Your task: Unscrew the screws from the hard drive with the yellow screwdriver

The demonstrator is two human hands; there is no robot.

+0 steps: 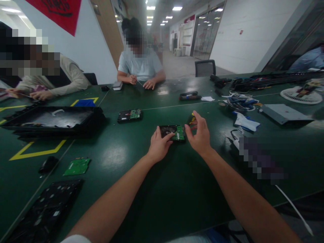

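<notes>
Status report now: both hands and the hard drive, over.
Left hand rests on hard drive, which lies flat on green table. Right hand open at its right edge. Yellow-handled tool just behind.

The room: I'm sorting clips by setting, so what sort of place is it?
Probably an electronics repair or teardown workshop: hard drives and a loose circuit board lie on a long green table shared with other people.

Both forearms are bare from wrist to elbow, no watch or rings visible. A white short sleeve (76, 239) edges the left arm, well short of the hard drive (172, 132). Below, perhaps blue clothing.
</notes>
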